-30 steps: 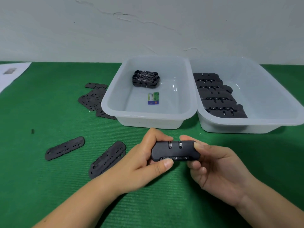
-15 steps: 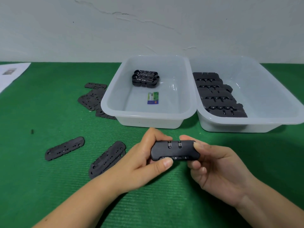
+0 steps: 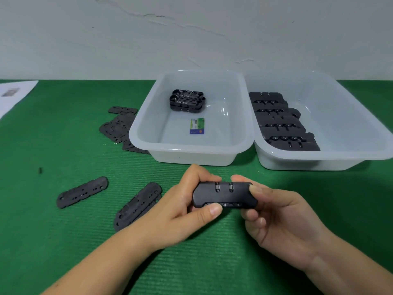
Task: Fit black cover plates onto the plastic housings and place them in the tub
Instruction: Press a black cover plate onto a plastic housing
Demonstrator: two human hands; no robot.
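Your left hand [image 3: 180, 211] and right hand [image 3: 274, 218] both grip the smooth, rounded black housing [image 3: 224, 195] above the ribbed green worktop [image 3: 63, 241]

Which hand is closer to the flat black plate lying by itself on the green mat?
Left. The left hand is nearer the lone plate; the right hand is farther away, across the housing.

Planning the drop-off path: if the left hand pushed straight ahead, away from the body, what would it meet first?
Probably the near wall of the left tub, just beyond the left hand; depth is uncertain.
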